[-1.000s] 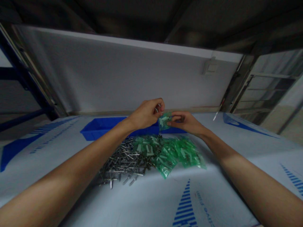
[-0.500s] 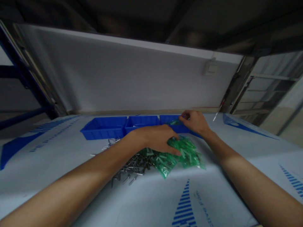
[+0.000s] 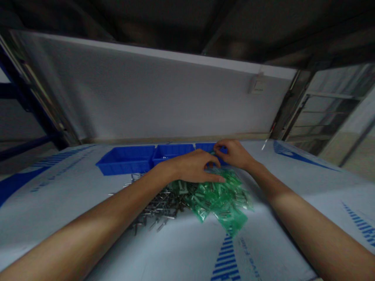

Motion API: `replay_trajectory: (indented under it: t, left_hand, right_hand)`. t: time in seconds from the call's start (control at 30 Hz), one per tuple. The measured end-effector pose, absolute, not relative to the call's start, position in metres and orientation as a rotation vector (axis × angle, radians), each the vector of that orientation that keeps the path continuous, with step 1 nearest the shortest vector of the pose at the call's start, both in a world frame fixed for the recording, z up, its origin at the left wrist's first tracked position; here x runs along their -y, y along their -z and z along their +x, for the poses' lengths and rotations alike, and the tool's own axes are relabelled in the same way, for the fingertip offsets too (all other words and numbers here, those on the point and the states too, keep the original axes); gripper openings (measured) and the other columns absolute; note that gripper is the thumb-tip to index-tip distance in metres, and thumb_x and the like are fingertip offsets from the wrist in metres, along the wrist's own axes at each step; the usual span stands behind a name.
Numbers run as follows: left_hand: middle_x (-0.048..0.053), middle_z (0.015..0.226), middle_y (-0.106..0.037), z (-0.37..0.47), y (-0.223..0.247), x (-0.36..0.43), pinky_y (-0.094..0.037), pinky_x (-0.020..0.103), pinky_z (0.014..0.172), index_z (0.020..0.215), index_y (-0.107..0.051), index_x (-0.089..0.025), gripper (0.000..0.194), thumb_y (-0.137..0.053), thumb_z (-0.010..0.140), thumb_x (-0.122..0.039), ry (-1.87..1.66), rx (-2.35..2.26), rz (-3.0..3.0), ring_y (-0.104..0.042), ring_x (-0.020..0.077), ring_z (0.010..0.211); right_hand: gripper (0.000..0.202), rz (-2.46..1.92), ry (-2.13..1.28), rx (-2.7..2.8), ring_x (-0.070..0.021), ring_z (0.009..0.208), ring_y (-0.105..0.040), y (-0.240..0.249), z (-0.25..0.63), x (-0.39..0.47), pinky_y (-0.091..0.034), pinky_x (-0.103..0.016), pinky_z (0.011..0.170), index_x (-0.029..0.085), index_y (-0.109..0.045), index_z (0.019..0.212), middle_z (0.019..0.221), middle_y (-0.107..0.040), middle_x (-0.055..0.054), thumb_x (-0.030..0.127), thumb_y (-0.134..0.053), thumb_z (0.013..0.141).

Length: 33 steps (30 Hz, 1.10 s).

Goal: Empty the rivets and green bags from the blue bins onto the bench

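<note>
My left hand (image 3: 195, 166) hovers over the heap of green plastic bags (image 3: 216, 195), palm down. Its thumb is stretched to the right, apart from the curved fingers, and nothing shows between them. At the right blue bin (image 3: 202, 146), my right hand (image 3: 236, 154) has thumb and fingertips pinched together over the opening. A bit of green shows beside those fingertips, but what they hold is too small to make out. Small metal parts show through the bags. Left of the bags lies a pile of loose metal rivet-like pins (image 3: 159, 207), partly hidden by my left forearm.
Two more blue bins, the left one (image 3: 125, 160) and the middle one (image 3: 174, 150), stand in the same row against the wall (image 3: 175, 93). Film with blue print covers the tabletop (image 3: 164, 253). A dark shelf (image 3: 175, 23) hangs low overhead.
A green bag now lies at the front of the heap, nearer to me. My right hand has shifted slightly left and its fingertips have drawn together. My left hand stays over the bags.
</note>
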<state>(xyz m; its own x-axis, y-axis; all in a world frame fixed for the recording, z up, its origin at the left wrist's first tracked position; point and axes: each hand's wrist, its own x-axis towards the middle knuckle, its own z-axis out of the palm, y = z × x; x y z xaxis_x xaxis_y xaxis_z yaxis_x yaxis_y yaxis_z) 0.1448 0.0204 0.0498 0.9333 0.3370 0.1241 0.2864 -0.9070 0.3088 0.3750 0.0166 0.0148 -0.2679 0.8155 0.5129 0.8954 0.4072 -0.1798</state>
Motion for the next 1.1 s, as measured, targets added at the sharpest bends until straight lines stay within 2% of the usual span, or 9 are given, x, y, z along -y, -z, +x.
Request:
replay_trajectory:
  t: [0.07,0.17,0.33,0.43,0.5,0.63,0.73,0.97,1.1]
  left_hand:
    - [0.01,0.116,-0.078,0.146,-0.045,-0.019,-0.052,0.03,0.089,0.131,-0.071,-0.018,0.053,-0.083,0.088,-0.046,-0.182,-0.46,2.844,-0.072,0.0236,0.103]
    - [0.008,0.113,-0.078,0.146,-0.041,-0.021,-0.052,0.03,0.089,0.13,-0.071,-0.019,0.046,-0.083,0.089,-0.036,-0.136,-0.47,2.853,-0.071,0.0227,0.101]
    - [0.006,0.104,-0.075,0.147,-0.051,-0.015,-0.047,0.031,0.092,0.102,-0.074,-0.018,0.017,-0.075,0.096,-0.034,-0.378,-0.371,2.898,-0.067,0.0199,0.098]
    - [0.003,0.09,-0.069,0.152,-0.059,0.001,-0.046,0.028,0.076,0.089,-0.07,-0.019,0.031,-0.081,0.089,-0.047,-0.324,-0.3,2.861,-0.063,0.0175,0.084]
    - [0.004,0.096,-0.068,0.155,-0.058,0.011,-0.046,0.029,0.077,0.096,-0.071,-0.02,0.042,-0.089,0.078,-0.053,-0.225,-0.27,2.891,-0.063,0.0194,0.087]
    - [0.009,0.12,-0.062,0.159,-0.048,0.018,-0.046,0.036,0.099,0.124,-0.072,-0.024,0.066,-0.093,0.071,-0.056,-0.101,-0.223,2.99,-0.06,0.027,0.109]
    - [0.009,0.122,-0.06,0.158,-0.045,0.015,-0.045,0.037,0.103,0.124,-0.075,-0.027,0.052,-0.089,0.08,-0.05,-0.014,-0.228,2.966,-0.059,0.0271,0.112]
    - [0.006,0.117,-0.062,0.158,-0.046,0.013,-0.044,0.032,0.098,0.104,-0.068,-0.019,0.036,-0.089,0.08,-0.036,-0.069,-0.261,2.929,-0.058,0.0255,0.111]
    - [-0.001,0.093,-0.062,0.16,-0.049,0.008,-0.042,0.025,0.075,0.095,-0.059,-0.019,0.031,-0.087,0.08,-0.021,-0.17,-0.246,2.771,-0.058,0.0166,0.087]
  right_hand:
    - [0.019,-1.431,0.185,2.152,-0.0238,0.091,-0.075,-0.014,0.376,-0.017,-0.051,-0.031,0.085,0.017,-0.08,0.097,0.098,-0.082,-0.01,0.019,-0.061,0.094]
    - [0.019,-1.413,0.186,2.165,-0.0243,0.091,-0.074,-0.014,0.377,-0.017,-0.051,-0.032,0.085,0.018,-0.08,0.097,0.098,-0.082,-0.01,0.019,-0.062,0.093]
    - [0.02,-1.391,0.163,2.174,-0.0253,0.092,-0.075,-0.015,0.377,-0.017,-0.051,-0.032,0.085,0.017,-0.081,0.098,0.098,-0.082,-0.01,0.02,-0.062,0.092]
    - [0.019,-1.378,0.154,2.16,-0.0248,0.09,-0.074,-0.016,0.376,-0.016,-0.051,-0.032,0.083,0.016,-0.081,0.096,0.096,-0.082,-0.01,0.019,-0.062,0.092]
    - [0.02,-1.38,0.154,2.144,-0.0241,0.088,-0.074,-0.017,0.375,-0.015,-0.051,-0.031,0.082,0.017,-0.08,0.094,0.095,-0.082,-0.009,0.02,-0.061,0.093]
    - [0.02,-1.395,0.142,2.153,-0.0235,0.088,-0.073,-0.017,0.374,-0.014,-0.05,-0.031,0.082,0.018,-0.081,0.095,0.096,-0.081,-0.009,0.021,-0.061,0.095]
    - [0.021,-1.369,0.14,2.165,-0.0237,0.087,-0.073,-0.017,0.374,-0.014,-0.05,-0.032,0.081,0.017,-0.08,0.096,0.096,-0.081,-0.009,0.022,-0.06,0.095]
    - [0.021,-1.35,0.135,2.16,-0.0226,0.085,-0.072,-0.016,0.375,-0.015,-0.049,-0.031,0.08,0.017,-0.08,0.094,0.093,-0.081,-0.009,0.024,-0.06,0.094]
    - [0.023,-1.299,0.045,2.081,-0.023,0.08,-0.071,-0.015,0.375,-0.016,-0.05,-0.033,0.077,0.018,-0.08,0.089,0.087,-0.08,-0.008,0.029,-0.061,0.092]
